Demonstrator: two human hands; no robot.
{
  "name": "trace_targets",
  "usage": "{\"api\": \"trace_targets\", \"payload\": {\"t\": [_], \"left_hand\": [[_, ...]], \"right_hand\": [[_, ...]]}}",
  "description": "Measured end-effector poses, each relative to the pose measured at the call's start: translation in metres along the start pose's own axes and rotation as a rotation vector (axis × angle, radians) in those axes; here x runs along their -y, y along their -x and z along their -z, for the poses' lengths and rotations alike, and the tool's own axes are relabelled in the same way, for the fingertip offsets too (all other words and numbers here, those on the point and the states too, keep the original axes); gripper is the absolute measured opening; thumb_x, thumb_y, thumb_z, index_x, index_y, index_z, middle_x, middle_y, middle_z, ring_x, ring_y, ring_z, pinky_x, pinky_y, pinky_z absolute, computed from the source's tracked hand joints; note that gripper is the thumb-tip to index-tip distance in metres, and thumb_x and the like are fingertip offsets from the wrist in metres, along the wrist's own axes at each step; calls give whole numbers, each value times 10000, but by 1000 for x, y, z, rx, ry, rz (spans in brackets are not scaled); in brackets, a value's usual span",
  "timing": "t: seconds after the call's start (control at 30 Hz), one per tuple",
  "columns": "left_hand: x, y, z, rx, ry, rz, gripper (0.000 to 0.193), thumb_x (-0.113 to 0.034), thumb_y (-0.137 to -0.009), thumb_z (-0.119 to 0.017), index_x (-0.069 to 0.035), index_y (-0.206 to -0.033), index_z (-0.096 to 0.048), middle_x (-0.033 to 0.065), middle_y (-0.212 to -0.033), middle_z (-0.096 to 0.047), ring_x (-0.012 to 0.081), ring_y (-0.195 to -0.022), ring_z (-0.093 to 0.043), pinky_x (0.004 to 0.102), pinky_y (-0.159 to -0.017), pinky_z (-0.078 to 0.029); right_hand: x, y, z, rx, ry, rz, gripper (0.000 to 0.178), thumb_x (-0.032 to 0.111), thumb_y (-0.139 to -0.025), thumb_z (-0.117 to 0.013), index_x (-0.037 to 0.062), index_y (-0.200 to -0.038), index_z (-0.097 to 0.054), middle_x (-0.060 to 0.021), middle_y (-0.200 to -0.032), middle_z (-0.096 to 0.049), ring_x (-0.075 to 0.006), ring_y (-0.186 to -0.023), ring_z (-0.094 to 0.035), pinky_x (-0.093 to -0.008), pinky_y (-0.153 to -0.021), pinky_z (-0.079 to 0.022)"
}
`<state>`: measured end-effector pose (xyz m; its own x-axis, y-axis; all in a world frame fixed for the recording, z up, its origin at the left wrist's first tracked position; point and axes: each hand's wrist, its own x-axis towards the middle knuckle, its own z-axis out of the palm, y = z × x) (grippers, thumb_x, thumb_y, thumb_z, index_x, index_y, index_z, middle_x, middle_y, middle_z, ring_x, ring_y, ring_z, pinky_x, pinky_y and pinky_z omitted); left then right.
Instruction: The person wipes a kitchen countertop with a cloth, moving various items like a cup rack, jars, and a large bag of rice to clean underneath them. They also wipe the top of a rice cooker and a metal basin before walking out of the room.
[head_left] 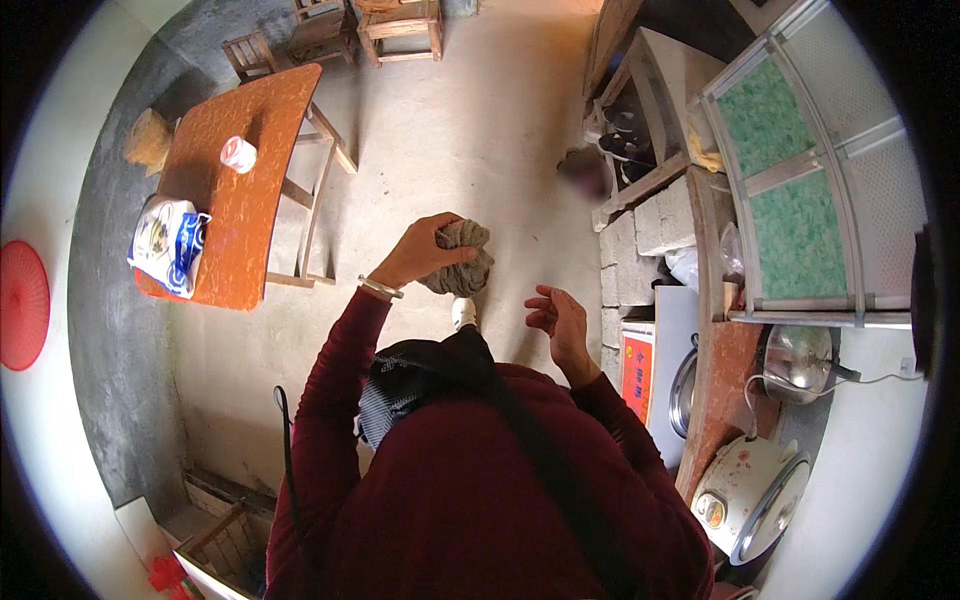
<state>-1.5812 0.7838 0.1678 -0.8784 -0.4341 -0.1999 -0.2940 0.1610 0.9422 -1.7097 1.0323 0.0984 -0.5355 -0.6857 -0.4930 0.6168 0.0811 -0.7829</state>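
We have the cloth [466, 278] bunched in our left hand [420, 252], ahead of the body and over the floor [420, 130]. The left fingers are wrapped round its upper part, with the thumb pressing it; crumpled like that, it probably takes only one hand to carry. Our right hand [562, 325] hangs well apart from it, fingers loosely curled and parted, holding nothing we can see, perhaps left free for balance or help.

To our left is the table [250, 200], bearing a cup [238, 154] and a bag [168, 248] near its edge. To our right, the cabinet [790, 230], cooker [740, 500] and box [638, 372] crowd that side, so any reach there looks hemmed in. A dark thing [586, 175] lies by the shelf [645, 185]; it is too blurred for us to name. Farther ahead, a stool [400, 22] stands beyond the table.
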Motion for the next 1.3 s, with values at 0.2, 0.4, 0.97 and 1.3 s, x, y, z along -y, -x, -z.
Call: {"api": "trace_targets", "payload": {"t": [0.2, 0.4, 0.97, 1.3], "left_hand": [[19, -50, 47, 96, 124, -9, 389, -200, -769, -728, 12, -1065, -591, 69, -917, -646, 129, -823, -610, 286, -750, -506], [22, -78, 61, 102, 20, 67, 395, -203, -764, -733, 21, -1060, -596, 63, -913, -648, 128, -807, -600, 270, -753, -492], [21, -142, 64, 175, 53, 157, 389, -167, -781, -718, 31, -1083, -573, 84, -922, -652, 140, -812, -624, 276, -749, -515], [5, -173, 30, 299, 10, 133, 427, -215, -777, -729, 25, -1091, -568, 85, -926, -647, 144, -806, -622, 281, -742, -518]], "right_hand": [[20, -49, -26, -178, 35, 50, 329, 251, -956, -435, -17, -1116, -541, -142, -900, -637, -187, -674, -611, -309, -645, -511], [22, -73, 35, -518, 66, 165, 305, 203, -931, -461, -18, -1129, -533, -146, -915, -617, -214, -677, -624, -320, -565, -542], [139, -154, 339, -1142, 1411, 297, 662, 329, -862, -515, -36, -1362, -280, -204, -1415, -233, -397, -1264, -251, -493, -1044, -219], [137, -154, 266, -1199, 1386, 413, 647, 269, -789, -606, 84, -1358, -358, -363, -1360, -206, -484, -1253, -221, -551, -1027, -194]]}}
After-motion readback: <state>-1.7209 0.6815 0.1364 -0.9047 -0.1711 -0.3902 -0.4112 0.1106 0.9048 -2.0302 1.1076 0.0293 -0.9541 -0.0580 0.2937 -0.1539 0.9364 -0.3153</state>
